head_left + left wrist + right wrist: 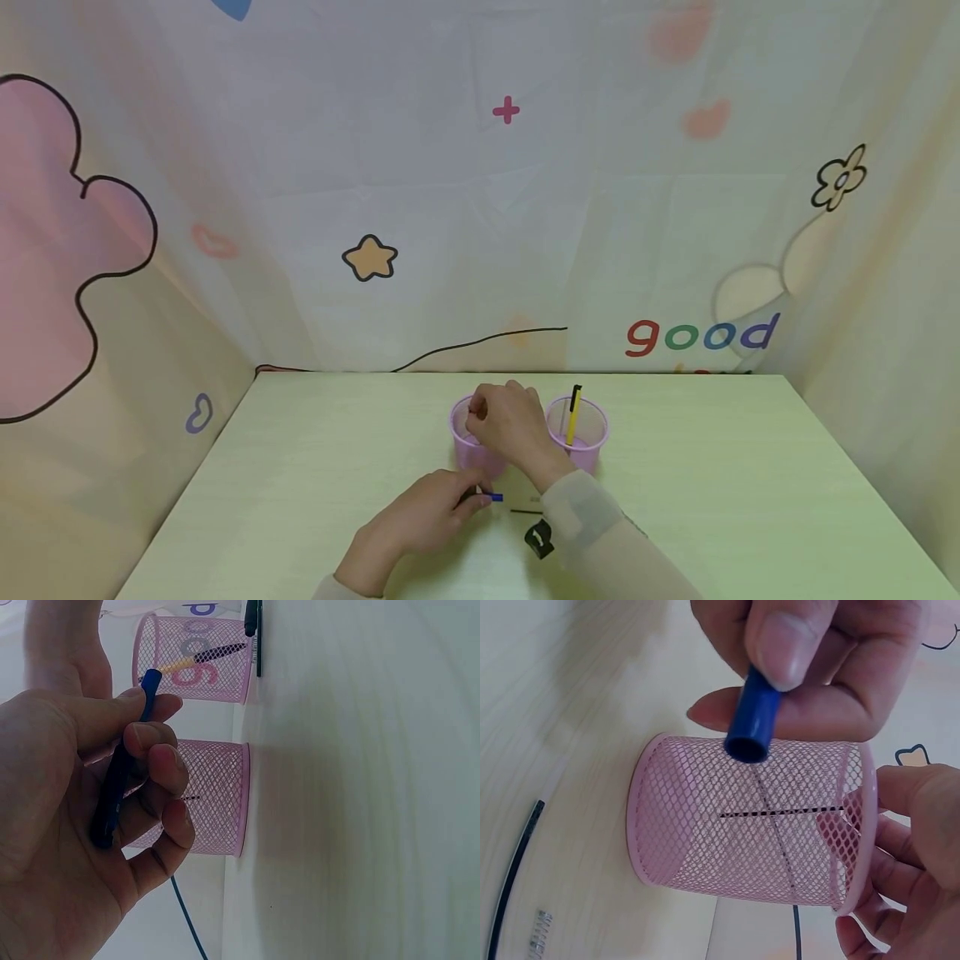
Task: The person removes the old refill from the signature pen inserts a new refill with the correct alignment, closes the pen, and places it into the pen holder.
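Observation:
My left hand [431, 512] holds a blue pen barrel [124, 769] with curled fingers, in front of the pink mesh cup on the left [476, 454]. The barrel's hollow end shows in the right wrist view. My right hand [513, 421] is over that cup's rim, fingertips reaching inside. Through the mesh in the right wrist view, a thin dark rod [780, 813] extends from those fingertips toward the cup's bottom, with its end short of it. The pinch itself is partly hidden by the mesh.
The second pink mesh cup [588, 457] stands to the right with a yellow-and-black pen [573, 417] in it. Near my right sleeve lie a thin black rod [527, 512], a small spring [540, 934] and a black piece [539, 539]. A printed curtain [420, 167] hangs behind the table.

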A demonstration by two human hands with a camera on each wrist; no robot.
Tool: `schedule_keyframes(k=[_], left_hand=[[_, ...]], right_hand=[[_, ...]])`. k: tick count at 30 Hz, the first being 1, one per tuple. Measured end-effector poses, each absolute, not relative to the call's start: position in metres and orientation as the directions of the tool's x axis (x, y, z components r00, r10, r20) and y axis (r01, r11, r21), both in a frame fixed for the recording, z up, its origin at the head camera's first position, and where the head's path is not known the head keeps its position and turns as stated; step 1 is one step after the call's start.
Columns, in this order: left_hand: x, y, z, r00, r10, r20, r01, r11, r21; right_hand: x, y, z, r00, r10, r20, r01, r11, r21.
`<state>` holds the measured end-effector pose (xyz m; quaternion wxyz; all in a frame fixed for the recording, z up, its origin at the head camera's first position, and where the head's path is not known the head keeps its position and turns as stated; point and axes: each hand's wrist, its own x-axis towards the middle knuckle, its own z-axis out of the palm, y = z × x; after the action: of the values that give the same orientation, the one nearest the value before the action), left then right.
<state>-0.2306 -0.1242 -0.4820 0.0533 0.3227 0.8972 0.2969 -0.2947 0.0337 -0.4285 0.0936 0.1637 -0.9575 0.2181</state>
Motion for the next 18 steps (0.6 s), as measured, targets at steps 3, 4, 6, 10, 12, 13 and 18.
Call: schedule_keyframes(k=[3,4,6,10,12,13,18], left_hand=[[-0.231,-0.125,-0.482,-0.787,0.610,0.092,0.545,0.618,0.567],[-0.231,-0.125,-0.482,-0.787,0.610,0.091,0.545,0.618,0.566],[-0.231,-0.125,-0.483,-0.787,0.610,0.091,0.546,0.620,0.563],[-0.231,-0.125,-0.483,-0.782,0.616,0.094,0.551,0.613,0.566],[-0.231,-0.124,-0.483,-0.780,0.618,0.098,0.556,0.611,0.564],[-0.231,-0.124,-0.483,-0.779,0.620,0.100,0.558,0.611,0.561],[-0.232,-0.124,-0.483,-0.776,0.622,0.104,0.567,0.614,0.549]], right_hand=[[-0.294,0.034,-0.426,-0.929,-0.269,0.255,-0.354,0.844,-0.402],[-0.293,0.034,-0.425,-0.929,-0.265,0.257,-0.353,0.842,-0.408],[-0.292,0.035,-0.423,-0.929,-0.259,0.266,-0.353,0.838,-0.417],[-0.290,0.036,-0.418,-0.925,-0.245,0.290,-0.355,0.829,-0.432],[-0.289,0.037,-0.415,-0.924,-0.240,0.297,-0.355,0.826,-0.438],[-0.289,0.037,-0.414,-0.924,-0.238,0.299,-0.355,0.824,-0.442],[-0.287,0.040,-0.407,-0.924,-0.230,0.305,-0.354,0.814,-0.460]])
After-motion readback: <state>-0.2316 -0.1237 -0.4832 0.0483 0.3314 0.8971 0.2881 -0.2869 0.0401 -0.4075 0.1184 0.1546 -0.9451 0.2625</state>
